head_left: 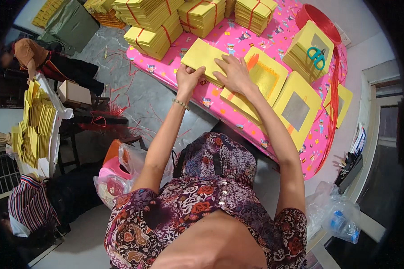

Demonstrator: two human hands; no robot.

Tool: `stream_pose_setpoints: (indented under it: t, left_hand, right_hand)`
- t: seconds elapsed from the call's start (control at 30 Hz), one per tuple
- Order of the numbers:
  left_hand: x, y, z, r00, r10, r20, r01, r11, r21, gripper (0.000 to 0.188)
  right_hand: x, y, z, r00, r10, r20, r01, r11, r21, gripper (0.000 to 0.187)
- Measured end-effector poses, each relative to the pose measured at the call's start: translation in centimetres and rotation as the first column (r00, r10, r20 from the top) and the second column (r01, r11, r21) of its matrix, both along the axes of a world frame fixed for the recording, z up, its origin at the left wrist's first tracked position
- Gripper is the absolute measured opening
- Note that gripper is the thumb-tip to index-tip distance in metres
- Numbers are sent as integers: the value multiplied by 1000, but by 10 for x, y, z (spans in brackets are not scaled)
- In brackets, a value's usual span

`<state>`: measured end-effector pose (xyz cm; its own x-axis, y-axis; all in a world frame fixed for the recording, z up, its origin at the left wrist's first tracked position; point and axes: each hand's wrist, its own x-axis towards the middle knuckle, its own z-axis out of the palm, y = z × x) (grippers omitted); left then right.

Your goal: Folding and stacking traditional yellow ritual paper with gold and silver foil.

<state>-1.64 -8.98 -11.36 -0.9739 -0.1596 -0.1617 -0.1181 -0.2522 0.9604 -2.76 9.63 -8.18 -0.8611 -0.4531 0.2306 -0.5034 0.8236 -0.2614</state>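
Note:
A thick stack of yellow paper sheets point(204, 54) lies on the pink patterned tablecloth point(211, 96). My left hand point(189, 81) is closed on its near left corner, thumb along the edge and fingers curled at the side. My right hand point(235, 74) rests on the right part of the stack with its fingers spread. Just right of it sits a yellow stack with a gold square and an orange border point(267, 78). Beside that is another yellow stack with a grey square point(296, 110). Green-handled scissors point(316, 58) rest on a taller stack point(300, 51).
Yellow bundles tied with red string point(202, 18) line the table's far side. A red basin point(318, 20) and red strings point(333, 107) lie at the right. Two people work at a left table with yellow paper point(36, 130). Plastic bags point(334, 215) stand at the lower right.

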Motion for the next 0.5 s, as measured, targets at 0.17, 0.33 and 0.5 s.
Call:
stream_pose_setpoints:
  t: [0.17,0.33,0.5]
  left_hand:
    - [8,2,13,994,70,-88,-101,895,-434,64]
    - [-8,-25,-21,930,19,-367,-305,599,-741,83]
    - [-16,-32,-23,948,-107,-299,-198,538,-819,80]
  right_hand:
    - [1,1,3,992,-47,113,45,999,18,55]
    - [-5,-5,7,986,-52,159,45,998,49,60]
    - [-10,6,28,952,-52,301,-1,985,174,81]
